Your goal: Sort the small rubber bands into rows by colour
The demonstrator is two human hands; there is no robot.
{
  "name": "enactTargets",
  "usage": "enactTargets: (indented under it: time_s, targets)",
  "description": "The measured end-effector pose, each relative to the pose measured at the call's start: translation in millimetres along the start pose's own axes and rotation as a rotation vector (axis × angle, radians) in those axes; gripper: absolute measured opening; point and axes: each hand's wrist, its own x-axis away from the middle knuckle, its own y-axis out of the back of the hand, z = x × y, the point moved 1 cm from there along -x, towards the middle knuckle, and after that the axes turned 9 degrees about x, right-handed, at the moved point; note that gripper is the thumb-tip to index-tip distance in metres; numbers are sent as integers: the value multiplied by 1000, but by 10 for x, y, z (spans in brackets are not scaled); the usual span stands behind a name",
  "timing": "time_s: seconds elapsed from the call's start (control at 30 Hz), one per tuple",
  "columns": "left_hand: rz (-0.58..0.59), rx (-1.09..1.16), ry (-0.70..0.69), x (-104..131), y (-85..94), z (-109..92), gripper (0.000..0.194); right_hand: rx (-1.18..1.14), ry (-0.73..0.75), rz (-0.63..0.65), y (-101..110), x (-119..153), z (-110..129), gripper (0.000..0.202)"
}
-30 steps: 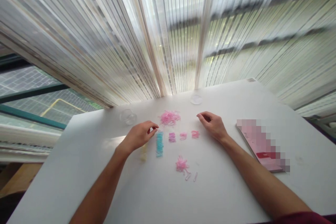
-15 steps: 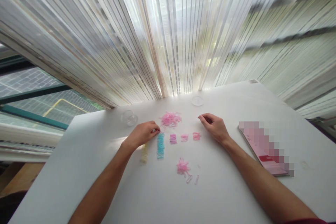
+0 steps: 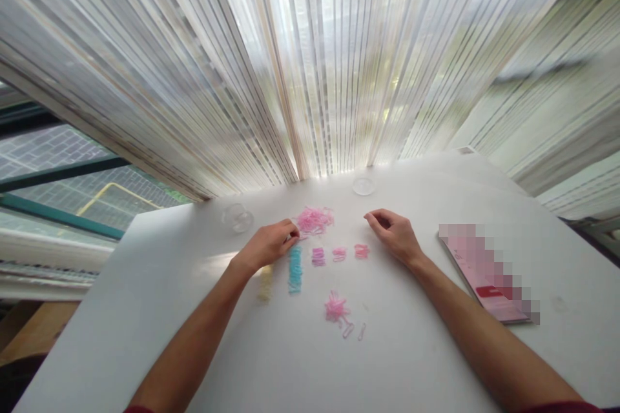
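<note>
And the left hand (image 3: 268, 244) has slid up and across, off the top end of the turquoise column of small slender pieces (image 3: 295, 269), right to the near left edge of the loose pile of thin pink strands (image 3: 314, 220)! That puts the work, I'd judge, at the pile now rather than at the column. Its grip: thumb and forefinger close together, though whether a strand is pinched there, I cannot tell. Over on the other side the right hand (image 3: 394, 232) has barely stirred, fingers loosely curled beside the pile, nothing visible in its grip; whether the tips meet is too small to tell.

Along the white surface (image 3: 271, 361), a short row: purple cluster (image 3: 318, 257), pale pink cluster (image 3: 339, 254), coral cluster (image 3: 361, 251). Nearer the person, a smaller bright pink heap (image 3: 334, 306) with loose pieces beside it. At the back, a clear round container (image 3: 238, 218) and a clear round disc (image 3: 363, 186); far right, a flat pink booklet-like item (image 3: 477, 271), partly blurred out. In the way: the left hand itself, covering the upper end of the pale yellow column (image 3: 265, 285).
</note>
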Motion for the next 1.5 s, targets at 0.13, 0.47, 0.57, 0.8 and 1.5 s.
enactTargets:
  time_s: [0.13, 0.47, 0.57, 0.8, 1.5]
  targets:
    - [6, -22, -5, -48, 9, -43, 17, -4, 0, -1, 0, 0, 4, 37]
    - [15, -71, 9, -82, -15, -141, 19, -10, 9, 3, 3, 1, 10, 37]
    - [13, -75, 6, -120, -15, -143, 18, -11, 14, 4, 10, 1, 17, 38]
    - [-36, -48, -29, -99, 66, -153, 14, -16, 16, 2, 16, 4, 29, 36]
    - [-30, 137, 20, 645, -590, -791, 17, 87, 149, -88, -15, 56, 91, 37]
